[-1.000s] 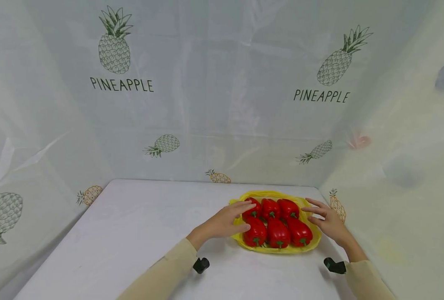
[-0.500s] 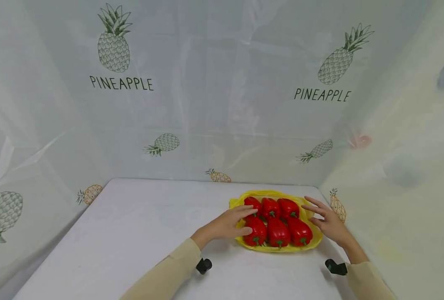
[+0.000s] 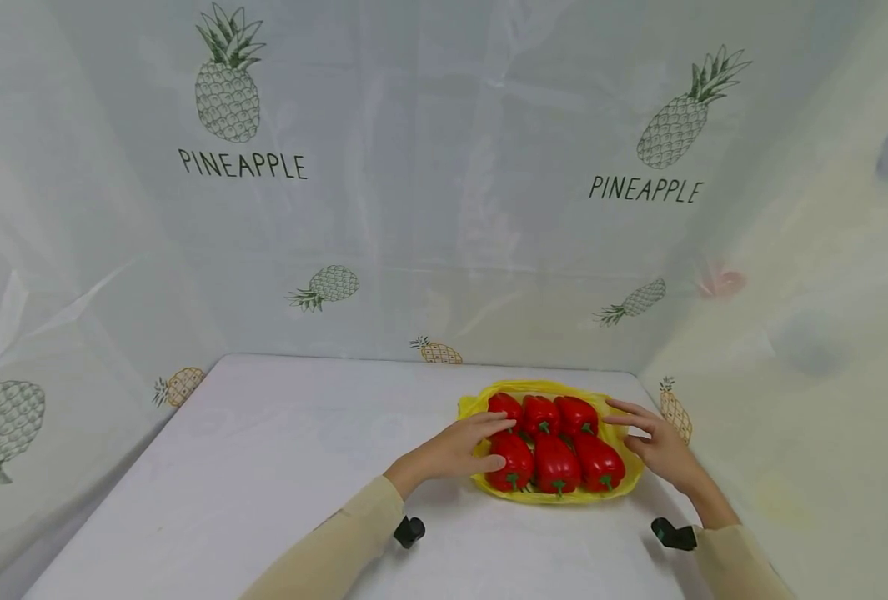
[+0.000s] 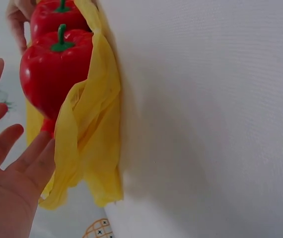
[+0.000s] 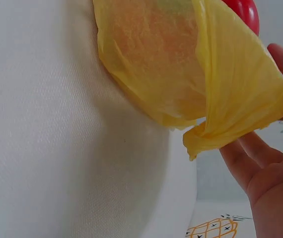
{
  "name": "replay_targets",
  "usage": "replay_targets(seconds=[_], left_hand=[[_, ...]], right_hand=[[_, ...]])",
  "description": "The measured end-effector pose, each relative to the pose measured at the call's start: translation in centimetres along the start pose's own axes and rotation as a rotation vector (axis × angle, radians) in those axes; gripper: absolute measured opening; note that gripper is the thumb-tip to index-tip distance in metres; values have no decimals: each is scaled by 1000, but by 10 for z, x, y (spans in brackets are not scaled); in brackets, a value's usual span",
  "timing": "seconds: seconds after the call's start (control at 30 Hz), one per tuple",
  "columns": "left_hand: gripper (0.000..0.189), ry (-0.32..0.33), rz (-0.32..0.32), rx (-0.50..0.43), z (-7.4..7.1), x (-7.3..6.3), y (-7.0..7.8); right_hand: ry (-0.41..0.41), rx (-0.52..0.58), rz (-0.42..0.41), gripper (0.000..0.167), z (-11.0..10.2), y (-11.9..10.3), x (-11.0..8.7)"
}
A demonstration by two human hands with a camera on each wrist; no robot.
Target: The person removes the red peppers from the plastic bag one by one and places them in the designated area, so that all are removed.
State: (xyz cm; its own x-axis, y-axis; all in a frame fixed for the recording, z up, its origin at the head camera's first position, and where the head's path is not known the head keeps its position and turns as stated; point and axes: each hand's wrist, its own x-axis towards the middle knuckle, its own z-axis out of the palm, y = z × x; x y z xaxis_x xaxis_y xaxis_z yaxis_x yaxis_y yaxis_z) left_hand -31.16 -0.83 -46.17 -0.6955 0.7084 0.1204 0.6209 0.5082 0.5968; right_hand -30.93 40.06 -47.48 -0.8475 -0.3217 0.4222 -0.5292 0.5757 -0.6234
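Several glossy red bell peppers with green stems sit in two rows inside a crumpled yellow plastic bag (image 3: 564, 500), right of the table's middle in the head view. My left hand (image 3: 451, 448) reaches over the left side, spread fingers by the front-left pepper (image 3: 514, 457). In the left wrist view its fingertips are right at the bag's folded edge (image 4: 99, 114), below a pepper (image 4: 57, 69). On the other side my right hand (image 3: 659, 450) has loosely extended fingers at the bag's rim. The right wrist view shows fingers partly hidden behind a twisted bag flap (image 5: 241, 94).
A white table (image 3: 278, 467) runs under the bag, most of it to the left. Pale sheeting (image 3: 428, 208) printed with pineapples hangs behind and along both sides, close by my right arm. A black wrist camera (image 3: 409, 532) sits at each sleeve.
My left hand has shifted slightly right and down over the peppers. The right hand has hardly moved, and the peppers and bag stay in place.
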Motion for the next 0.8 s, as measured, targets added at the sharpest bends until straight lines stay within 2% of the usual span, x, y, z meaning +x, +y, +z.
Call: replay_targets(seconds=[0.43,0.63,0.8], left_hand=[[67,-19,-16,3,4,6,-2],[68,-15,-19,-33,6,7,-3],[68,-21,-47,-63,7,7,-2]], right_hand=[[7,-33,30,35,1,0,1],[-8,-50,63,33,2,2,3],[-17,-59,52,34,3,7,4]])
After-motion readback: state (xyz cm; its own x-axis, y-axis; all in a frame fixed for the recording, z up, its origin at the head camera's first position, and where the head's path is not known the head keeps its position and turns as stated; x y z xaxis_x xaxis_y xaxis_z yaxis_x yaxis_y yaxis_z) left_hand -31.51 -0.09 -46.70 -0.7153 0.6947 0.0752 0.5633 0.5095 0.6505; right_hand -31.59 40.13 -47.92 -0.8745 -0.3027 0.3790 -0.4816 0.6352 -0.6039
